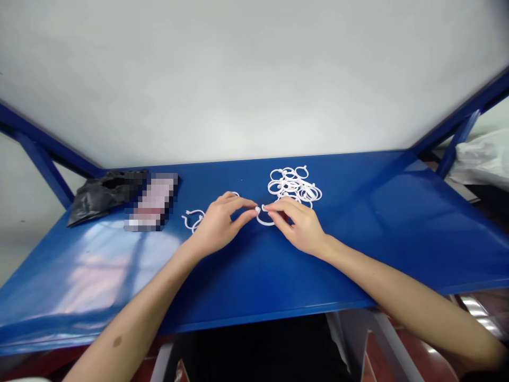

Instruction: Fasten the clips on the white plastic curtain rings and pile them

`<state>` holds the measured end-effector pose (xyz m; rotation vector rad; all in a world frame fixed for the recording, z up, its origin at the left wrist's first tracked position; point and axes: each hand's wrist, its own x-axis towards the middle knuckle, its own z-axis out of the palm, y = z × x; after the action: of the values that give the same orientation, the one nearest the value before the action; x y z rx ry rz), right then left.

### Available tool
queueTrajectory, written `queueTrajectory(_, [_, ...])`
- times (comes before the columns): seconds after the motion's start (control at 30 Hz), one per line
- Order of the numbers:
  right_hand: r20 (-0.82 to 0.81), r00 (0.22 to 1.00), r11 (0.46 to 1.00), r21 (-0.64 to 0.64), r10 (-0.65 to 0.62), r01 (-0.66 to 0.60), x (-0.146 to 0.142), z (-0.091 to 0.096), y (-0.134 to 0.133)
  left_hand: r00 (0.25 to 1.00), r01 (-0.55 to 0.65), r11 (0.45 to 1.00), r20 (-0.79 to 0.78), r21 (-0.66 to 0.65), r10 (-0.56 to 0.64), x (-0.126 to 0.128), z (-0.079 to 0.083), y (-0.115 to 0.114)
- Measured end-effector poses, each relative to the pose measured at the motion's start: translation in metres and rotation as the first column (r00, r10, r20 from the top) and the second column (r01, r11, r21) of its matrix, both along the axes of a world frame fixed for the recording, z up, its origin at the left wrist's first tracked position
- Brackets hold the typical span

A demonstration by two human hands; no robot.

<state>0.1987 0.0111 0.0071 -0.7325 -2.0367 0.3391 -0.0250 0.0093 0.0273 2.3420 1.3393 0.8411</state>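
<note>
Between my two hands is a white plastic ring (265,223) with a gap at its top. My left hand (222,220) pinches one of its ends between thumb and fingers. The other end is in the pinch of my right hand (298,223). Both ends are close together but apart. Behind my right hand lies a pile of similar white rings (292,185). A few opened white rings (193,216) rest beside my left hand, partly hidden by it.
A blue surface (254,281) spreads under everything, with a pale wall (254,79) behind it. At the left lie a black plastic bag (95,199) and a blurred-out flat object (153,201). Blue metal struts (43,167) flank both sides. A whitish plastic bag (483,159) is at the far right.
</note>
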Motion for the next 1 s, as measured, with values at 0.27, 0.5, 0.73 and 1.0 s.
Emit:
queueTrajectory(0.27, [-0.016,0.999,0.998,-0.051,0.031,-0.032,-0.001,-0.002,-0.001,0.989,0.019,0.998,0.145,-0.052,-0.011,0.013,-0.009,-0.008])
queueTrajectory(0.5, [0.015,0.997,0.997,0.016,0.072,-0.072,0.002,-0.007,-0.007,0.993,0.101,0.981,0.048,0.164,-0.11,0.019,-0.02,-0.013])
queueTrajectory(0.73, [-0.071,0.997,0.998,-0.048,0.038,-0.041,-0.001,0.006,-0.012,0.992,0.089,0.942,0.061,0.323,-0.115,0.022,-0.012,-0.018])
queueTrajectory(1.0, [0.069,0.979,0.976,0.117,-0.193,0.184,0.018,0.004,0.023,0.979,-0.072,0.968,-0.17,0.24,0.115,0.003,-0.011,0.0])
